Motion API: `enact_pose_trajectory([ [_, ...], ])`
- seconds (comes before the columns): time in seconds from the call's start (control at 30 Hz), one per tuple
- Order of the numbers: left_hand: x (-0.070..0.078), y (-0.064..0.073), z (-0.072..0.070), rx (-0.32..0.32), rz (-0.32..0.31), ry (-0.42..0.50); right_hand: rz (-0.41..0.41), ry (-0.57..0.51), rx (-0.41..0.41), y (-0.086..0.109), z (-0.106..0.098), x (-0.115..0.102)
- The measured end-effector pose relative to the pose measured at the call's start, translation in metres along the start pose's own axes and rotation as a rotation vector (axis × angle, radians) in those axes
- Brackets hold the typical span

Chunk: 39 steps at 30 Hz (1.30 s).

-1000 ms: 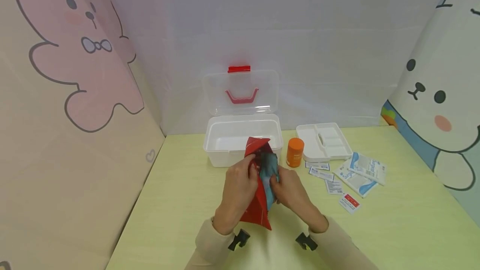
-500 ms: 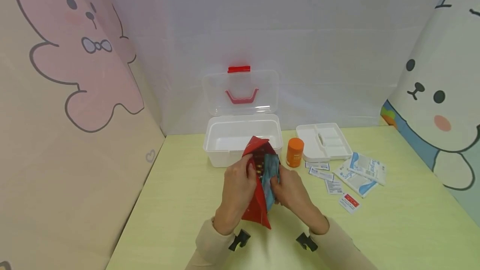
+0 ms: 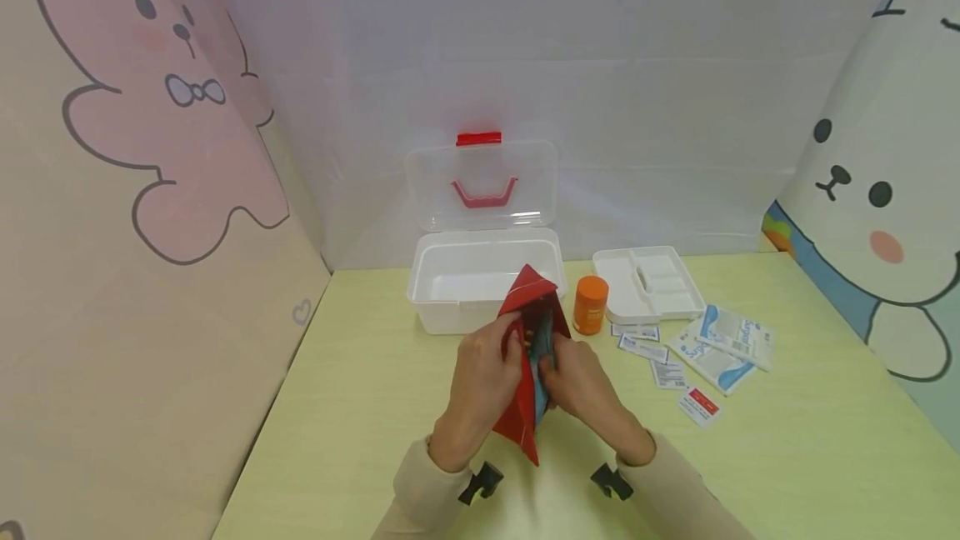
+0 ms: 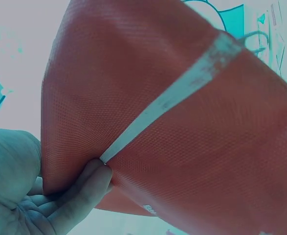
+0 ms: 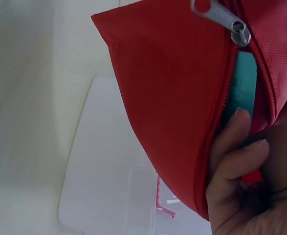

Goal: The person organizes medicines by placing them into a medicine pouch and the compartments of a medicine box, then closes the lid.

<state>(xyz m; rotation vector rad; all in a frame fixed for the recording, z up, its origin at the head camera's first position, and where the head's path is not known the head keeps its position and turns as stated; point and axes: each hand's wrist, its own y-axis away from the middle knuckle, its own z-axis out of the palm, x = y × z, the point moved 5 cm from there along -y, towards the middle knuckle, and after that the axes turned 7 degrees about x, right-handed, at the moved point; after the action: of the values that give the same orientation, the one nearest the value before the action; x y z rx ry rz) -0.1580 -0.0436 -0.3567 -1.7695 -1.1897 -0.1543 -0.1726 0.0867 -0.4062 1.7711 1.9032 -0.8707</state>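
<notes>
A red zip pouch (image 3: 517,419) stands unzipped between the two hands, above the table. The left hand (image 3: 483,365) grips its left side; in the left wrist view the fingertips (image 4: 97,181) pinch the red fabric beside a pale stripe. A flat blue packet (image 3: 542,398) sits partly inside the mouth, and the right hand (image 3: 581,369) pinches it by the pouch's right wall. The right wrist view shows curled fingers (image 5: 236,169) over the zipper edge, the packet's teal end (image 5: 245,81) between the zipper rows and a silver zipper pull (image 5: 240,35) above. The pouch's lower inside is hidden.
Behind the pouch stands a white box (image 3: 442,319) with its clear lid (image 3: 431,182) raised. To its right are an orange bottle (image 3: 590,307) and a white divided tray (image 3: 663,313). Small sachets (image 3: 643,348) and larger white-blue packets (image 3: 735,336) lie at the right.
The pouch's top has shifted up and right, and its red walls now enclose more of the blue packet. Both hands keep nearly the same place; the left has moved slightly right.
</notes>
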Motion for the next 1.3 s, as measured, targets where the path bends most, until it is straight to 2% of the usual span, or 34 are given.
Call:
enact_pose_trajectory([
  [0.17, 0.001, 0.001, 0.001, -0.023, -0.010, 0.019, -0.025, 0.050, 0.040, -0.004, -0.001, 0.001],
  [0.5, 0.004, 0.001, 0.003, -0.007, 0.034, 0.026, -0.023, 0.042, 0.083, -0.009, 0.003, 0.002],
  [0.67, 0.003, -0.001, 0.000, 0.011, 0.005, 0.000, -0.016, 0.062, 0.144, -0.009, 0.000, 0.004],
  [0.77, 0.002, -0.002, -0.001, -0.002, -0.019, 0.014, -0.006, 0.063, 0.176, -0.009, -0.001, 0.005],
  [0.97, 0.004, -0.001, 0.001, -0.031, -0.017, 0.076, -0.055, 0.070, 0.150, -0.010, 0.006, 0.003],
  [1.17, 0.003, 0.000, 0.001, -0.029, -0.017, 0.067, -0.086, 0.088, 0.152, -0.010, 0.011, 0.002],
  [1.3, 0.000, -0.001, -0.001, -0.020, -0.010, 0.030, -0.056, 0.069, 0.116, -0.009, 0.012, 0.002],
])
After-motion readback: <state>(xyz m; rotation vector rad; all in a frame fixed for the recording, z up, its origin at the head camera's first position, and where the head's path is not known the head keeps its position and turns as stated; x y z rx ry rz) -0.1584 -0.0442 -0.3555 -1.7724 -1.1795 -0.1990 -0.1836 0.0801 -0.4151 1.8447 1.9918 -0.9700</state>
